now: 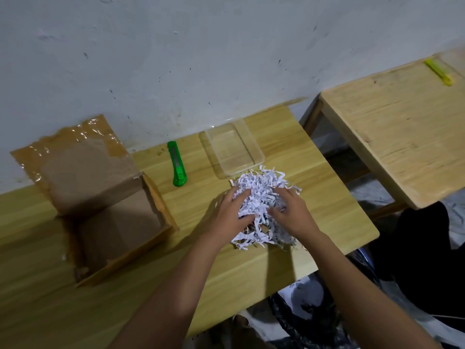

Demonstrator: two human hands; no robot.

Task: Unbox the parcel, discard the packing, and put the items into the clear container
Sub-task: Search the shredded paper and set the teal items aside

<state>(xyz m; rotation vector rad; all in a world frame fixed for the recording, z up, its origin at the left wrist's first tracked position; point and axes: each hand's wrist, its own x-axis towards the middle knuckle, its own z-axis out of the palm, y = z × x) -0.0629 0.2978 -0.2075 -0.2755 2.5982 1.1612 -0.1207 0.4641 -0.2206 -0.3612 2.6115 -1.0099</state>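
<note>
A heap of white shredded paper packing (261, 195) lies on the wooden table (226, 268) right of centre. My left hand (231, 210) presses into its left side and my right hand (292, 210) into its right side, fingers spread and dug into the strips. Anything inside the heap is hidden. The open cardboard box (110, 222) stands at the left with its taped flap up against the wall; its inside looks empty. The clear container (232, 147) sits empty just behind the heap.
A green utility knife (177, 163) lies between the box and the container. A second wooden table (402, 132) stands to the right with a yellow cutter (439, 71) on it. A black plastic bag (314, 318) lies on the floor below the table's right edge.
</note>
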